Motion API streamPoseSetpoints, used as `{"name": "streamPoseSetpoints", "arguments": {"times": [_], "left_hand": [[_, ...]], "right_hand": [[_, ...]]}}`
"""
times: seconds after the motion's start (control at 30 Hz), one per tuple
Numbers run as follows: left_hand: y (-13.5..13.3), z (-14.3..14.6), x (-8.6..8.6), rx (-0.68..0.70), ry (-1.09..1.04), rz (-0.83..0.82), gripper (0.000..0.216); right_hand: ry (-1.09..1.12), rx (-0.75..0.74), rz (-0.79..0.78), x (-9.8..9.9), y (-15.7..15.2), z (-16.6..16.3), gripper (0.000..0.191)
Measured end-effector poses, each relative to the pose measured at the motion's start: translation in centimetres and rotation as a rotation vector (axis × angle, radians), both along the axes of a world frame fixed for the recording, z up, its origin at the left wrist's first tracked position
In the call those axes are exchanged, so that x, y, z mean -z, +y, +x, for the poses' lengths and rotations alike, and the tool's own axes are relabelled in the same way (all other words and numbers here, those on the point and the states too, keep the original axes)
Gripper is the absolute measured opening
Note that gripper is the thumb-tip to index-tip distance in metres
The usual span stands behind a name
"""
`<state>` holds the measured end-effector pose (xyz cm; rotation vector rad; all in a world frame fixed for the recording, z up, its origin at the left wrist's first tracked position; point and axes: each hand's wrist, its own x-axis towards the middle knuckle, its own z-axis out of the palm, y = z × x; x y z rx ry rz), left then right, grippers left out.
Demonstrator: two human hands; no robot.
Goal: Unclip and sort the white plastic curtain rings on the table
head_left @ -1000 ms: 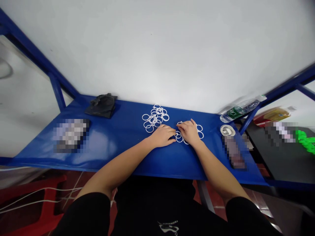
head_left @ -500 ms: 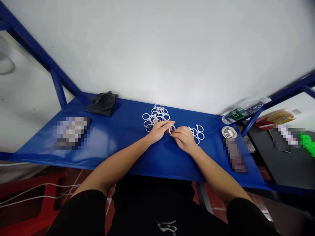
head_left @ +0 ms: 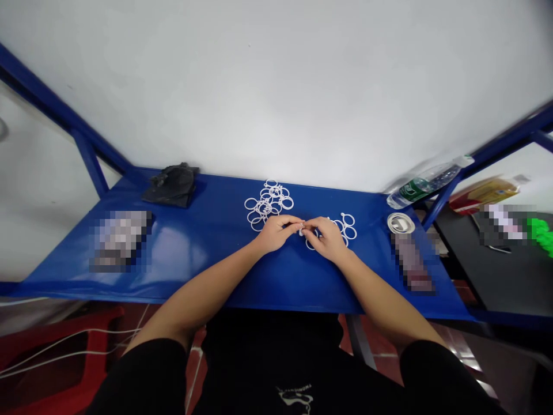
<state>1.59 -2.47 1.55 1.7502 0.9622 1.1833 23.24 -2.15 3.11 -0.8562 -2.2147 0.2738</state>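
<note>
My left hand (head_left: 279,231) and my right hand (head_left: 325,235) meet fingertip to fingertip over the blue table. Both are closed in a pinch on a small white curtain ring (head_left: 301,229), most of which the fingers hide. Under my right fingers part of another white ring (head_left: 310,241) shows; whether it is held or lies on the table I cannot tell. Beyond my left hand lies a heap of white curtain rings (head_left: 262,206), each with a small eyelet. A smaller group of the same rings (head_left: 349,226) lies beside my right hand, partly covered by it.
A crumpled black plastic bag (head_left: 173,187) and a blurred-out object (head_left: 123,239) lie on the left. To the right are a roll of white tape (head_left: 401,223), a water bottle (head_left: 425,184) and another blurred-out object (head_left: 410,262). A white wall borders the table's back.
The ring that stood visible between my hands is now mostly hidden by my fingers. My hands have come closer together, fingertips touching. The camera view has shifted slightly.
</note>
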Motion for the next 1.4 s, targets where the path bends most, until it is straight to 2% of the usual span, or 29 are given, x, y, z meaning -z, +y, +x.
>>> {"name": "streamPoseSetpoints", "arguments": {"times": [0.17, 0.33, 0.43, 0.57, 0.7, 0.83, 0.97, 1.1, 1.17, 1.3, 1.4], "left_hand": [[-0.4, 0.1, -0.7, 0.004, 0.184, 0.161, 0.022], [-0.5, -0.1, -0.6, 0.008, 0.282, 0.258, 0.024], [-0.4, 0.0, -0.3, -0.004, 0.257, 0.274, 0.024], [-0.3, 0.1, 0.2, -0.023, 0.177, 0.263, 0.024], [-0.5, 0.3, 0.7, -0.012, 0.144, 0.219, 0.033], [-0.5, -0.1, 0.4, -0.039, 0.223, 0.246, 0.042], [0.9, -1.9, -0.5, -0.15, 0.501, 0.423, 0.024], [2.8, -5.4, -1.7, -0.324, 0.67, 0.416, 0.025], [3.4, -7.2, -2.2, -0.335, 0.733, 0.425, 0.033], [3.8, -9.8, -2.7, -0.317, 0.817, 0.394, 0.041], [3.8, -10.4, -2.2, -0.294, 0.866, 0.329, 0.037]], "right_hand": [[0.0, 0.006, 0.017, 0.2, -0.1, -0.3, 0.014], [0.008, -0.007, 0.027, 0.0, 0.0, -0.4, 0.021], [0.015, -0.011, 0.03, -0.1, 0.0, -0.4, 0.021], [0.052, -0.007, 0.052, -0.1, 0.1, -0.4, 0.011], [0.029, 0.015, 0.063, 0.1, 0.3, -0.3, 0.01], [0.001, 0.011, 0.147, 0.4, 0.8, 0.0, 0.01], [-0.047, 0.095, 0.193, 0.3, 1.3, 1.0, 0.011], [-0.141, 0.179, 0.163, -0.3, 1.8, 2.2, 0.012], [-0.24, 0.198, 0.078, -0.6, 2.0, 2.6, 0.012], [-0.391, 0.07, -0.106, -0.8, 2.1, 2.7, 0.013], [-0.43, 0.016, -0.157, -0.5, 1.9, 2.4, 0.014]]}}
